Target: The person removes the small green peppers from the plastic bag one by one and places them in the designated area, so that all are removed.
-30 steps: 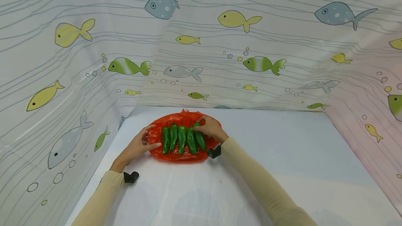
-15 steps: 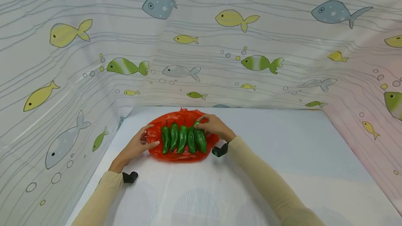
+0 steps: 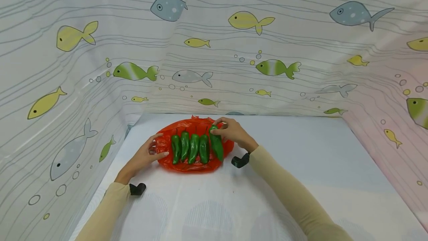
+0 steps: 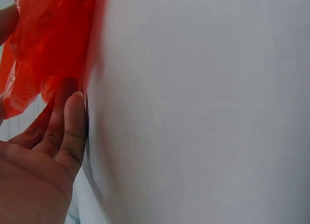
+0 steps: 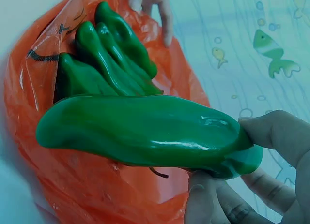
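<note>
My right hand (image 3: 234, 131) pinches a glossy green pepper (image 3: 217, 147) by its top end, between thumb and fingers. In the right wrist view this pepper (image 5: 145, 129) is held above a red plastic bag (image 5: 145, 195), tip pointing left. Several other green peppers (image 3: 194, 148) lie side by side on the bag (image 3: 182, 125), stems toward the back wall. At the bag's left edge is my left hand (image 3: 144, 156), fingers loosely bent and thumb apart. The left wrist view has this hand (image 4: 43, 171) against the red plastic, some fingertips hidden behind it.
The bag lies on a pale cloth-covered table (image 3: 294, 151). Behind and at both sides hang fish-patterned sheets (image 3: 214, 55). A small black device (image 3: 240, 160) sits at the right wrist, another black device (image 3: 138, 189) at the left.
My right hand has lifted the rightmost pepper and moved it slightly right, apart from the row. The left hand has stayed at the bag's left edge.
</note>
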`<control>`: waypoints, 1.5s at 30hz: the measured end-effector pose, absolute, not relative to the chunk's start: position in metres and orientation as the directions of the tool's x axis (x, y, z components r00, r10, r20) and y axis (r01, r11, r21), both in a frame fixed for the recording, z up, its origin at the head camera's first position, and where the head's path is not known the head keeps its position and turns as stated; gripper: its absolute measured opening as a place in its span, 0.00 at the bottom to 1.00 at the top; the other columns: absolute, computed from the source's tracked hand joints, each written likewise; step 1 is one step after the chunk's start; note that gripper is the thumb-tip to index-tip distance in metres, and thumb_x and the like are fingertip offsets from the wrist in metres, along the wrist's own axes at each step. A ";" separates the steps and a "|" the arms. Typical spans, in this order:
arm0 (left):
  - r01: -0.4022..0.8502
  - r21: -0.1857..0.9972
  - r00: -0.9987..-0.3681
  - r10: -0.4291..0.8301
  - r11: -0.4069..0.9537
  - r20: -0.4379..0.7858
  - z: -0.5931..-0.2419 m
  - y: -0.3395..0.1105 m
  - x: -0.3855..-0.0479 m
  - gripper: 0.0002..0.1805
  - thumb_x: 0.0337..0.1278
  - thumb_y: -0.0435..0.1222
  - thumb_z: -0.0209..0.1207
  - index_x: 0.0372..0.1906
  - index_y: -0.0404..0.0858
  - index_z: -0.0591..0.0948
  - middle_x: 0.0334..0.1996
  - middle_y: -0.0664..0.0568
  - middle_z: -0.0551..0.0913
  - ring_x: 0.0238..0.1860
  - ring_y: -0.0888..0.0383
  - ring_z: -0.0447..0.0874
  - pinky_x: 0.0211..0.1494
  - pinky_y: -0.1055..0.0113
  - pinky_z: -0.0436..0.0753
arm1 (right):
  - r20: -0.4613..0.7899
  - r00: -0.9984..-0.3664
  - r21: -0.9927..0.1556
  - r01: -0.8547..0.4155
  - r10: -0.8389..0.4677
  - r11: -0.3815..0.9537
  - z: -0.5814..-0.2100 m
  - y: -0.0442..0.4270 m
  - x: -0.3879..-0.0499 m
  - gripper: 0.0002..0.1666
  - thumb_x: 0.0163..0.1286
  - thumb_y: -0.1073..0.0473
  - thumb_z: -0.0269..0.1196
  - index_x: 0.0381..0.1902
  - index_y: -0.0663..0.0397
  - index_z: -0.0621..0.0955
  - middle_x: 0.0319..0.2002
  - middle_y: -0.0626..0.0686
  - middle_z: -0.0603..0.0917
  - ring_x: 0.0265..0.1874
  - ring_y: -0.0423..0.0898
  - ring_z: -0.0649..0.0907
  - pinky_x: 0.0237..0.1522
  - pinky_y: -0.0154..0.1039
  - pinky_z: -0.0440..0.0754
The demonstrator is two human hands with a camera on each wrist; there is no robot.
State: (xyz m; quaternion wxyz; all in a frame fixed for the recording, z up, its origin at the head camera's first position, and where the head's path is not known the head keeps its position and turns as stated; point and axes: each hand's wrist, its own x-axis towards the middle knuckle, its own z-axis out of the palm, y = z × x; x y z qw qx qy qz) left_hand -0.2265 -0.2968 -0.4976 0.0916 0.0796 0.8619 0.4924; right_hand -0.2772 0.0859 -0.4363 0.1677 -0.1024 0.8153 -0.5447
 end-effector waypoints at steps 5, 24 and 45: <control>0.055 0.871 -0.968 0.240 0.488 -0.073 -0.497 -0.297 -0.227 0.46 0.62 0.46 0.71 0.79 0.49 0.58 0.65 0.40 0.71 0.57 0.43 0.73 0.57 0.54 0.75 | -0.156 -0.931 -0.921 0.016 -0.329 0.390 -0.433 0.092 -0.276 0.23 0.68 0.47 0.72 0.57 0.45 0.81 0.45 0.54 0.87 0.36 0.50 0.85 0.43 0.50 0.86; 0.044 0.883 -0.964 0.250 0.467 -0.084 -0.498 -0.297 -0.228 0.47 0.61 0.44 0.72 0.80 0.50 0.58 0.66 0.39 0.69 0.54 0.42 0.75 0.52 0.57 0.79 | -0.119 -0.950 -0.933 0.008 -0.288 0.359 -0.429 0.123 -0.272 0.25 0.68 0.46 0.71 0.59 0.48 0.79 0.44 0.56 0.88 0.39 0.51 0.86 0.50 0.62 0.82; 0.041 0.877 -0.963 0.254 0.478 -0.094 -0.496 -0.297 -0.229 0.48 0.62 0.44 0.71 0.80 0.48 0.56 0.65 0.39 0.71 0.51 0.45 0.76 0.46 0.60 0.80 | -0.128 -0.972 -0.930 0.048 -0.199 0.364 -0.430 0.172 -0.269 0.25 0.70 0.46 0.69 0.59 0.49 0.77 0.47 0.58 0.86 0.41 0.55 0.83 0.52 0.66 0.80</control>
